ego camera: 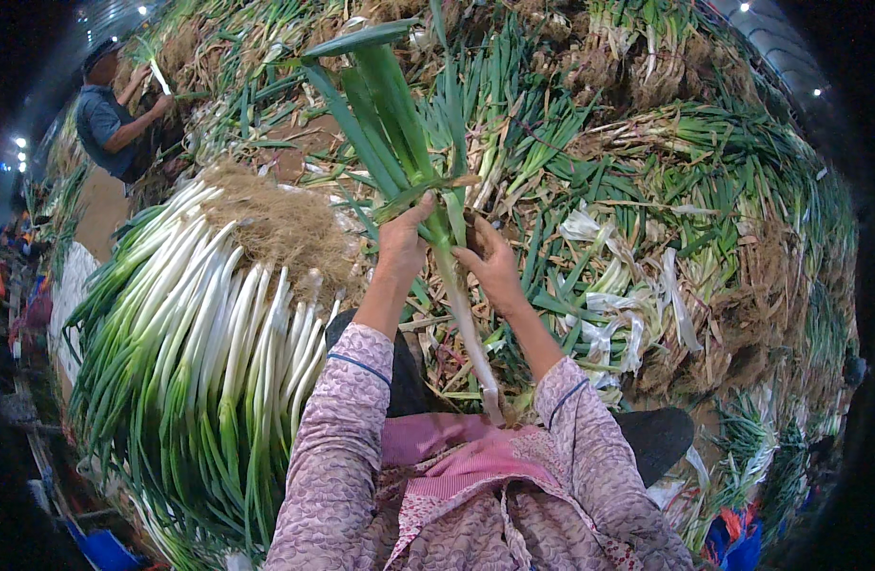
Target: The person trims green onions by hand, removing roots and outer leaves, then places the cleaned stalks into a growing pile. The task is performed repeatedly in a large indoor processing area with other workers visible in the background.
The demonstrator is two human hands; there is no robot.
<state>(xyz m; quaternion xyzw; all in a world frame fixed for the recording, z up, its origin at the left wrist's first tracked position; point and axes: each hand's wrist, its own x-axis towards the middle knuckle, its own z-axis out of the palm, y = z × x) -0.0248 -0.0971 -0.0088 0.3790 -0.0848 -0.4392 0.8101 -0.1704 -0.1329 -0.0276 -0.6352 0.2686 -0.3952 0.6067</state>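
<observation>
A large green onion (451, 278) is held in front of me, its broad green leaves pointing away and its white root end near my apron (444, 457). My left hand (406, 232) grips it where the leaves begin to fan out. On the other side, my right hand (491, 260) pinches at the stalk and a pale outer leaf, with some of its fingers hidden behind. To my left lies a wide pile of cleaned green onions (202, 321), white stems and brown roots towards the far side.
Uncleaned onions with dry leaves (666, 164) are heaped ahead and to the right. White plastic strips (623, 307) lie among the discarded leaves. A person (112, 114) at the far left holds another onion. Blue and red material (733, 535) sits at lower right.
</observation>
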